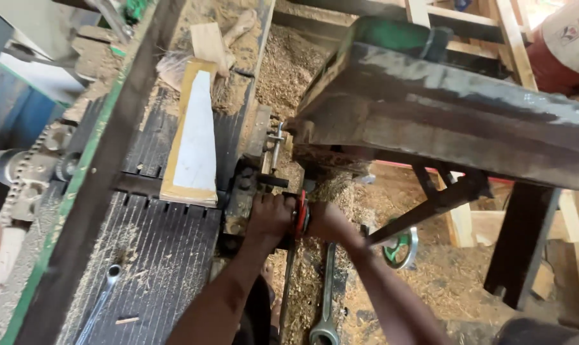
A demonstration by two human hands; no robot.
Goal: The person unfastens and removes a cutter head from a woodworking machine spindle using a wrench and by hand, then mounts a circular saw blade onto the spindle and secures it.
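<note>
My left hand (268, 216) and my right hand (328, 220) meet at the side of a dark ribbed planer table (155, 249). Both hands are closed around a small red tool or handle (300, 213) pressed against the machine's side block (241, 204). What the red part is fixed to is hidden by my fingers. A pale wooden board (193, 137) lies on the table over the cutter gap, left of my hands.
A long spanner (326, 291) lies in the sawdust below my hands, another spanner (101, 300) rests on the table. A heavy steel beam (455, 108) crosses above right. A green handwheel (401, 248), a chain and sprocket (27, 176), and wood shavings (289, 67) surround the machine.
</note>
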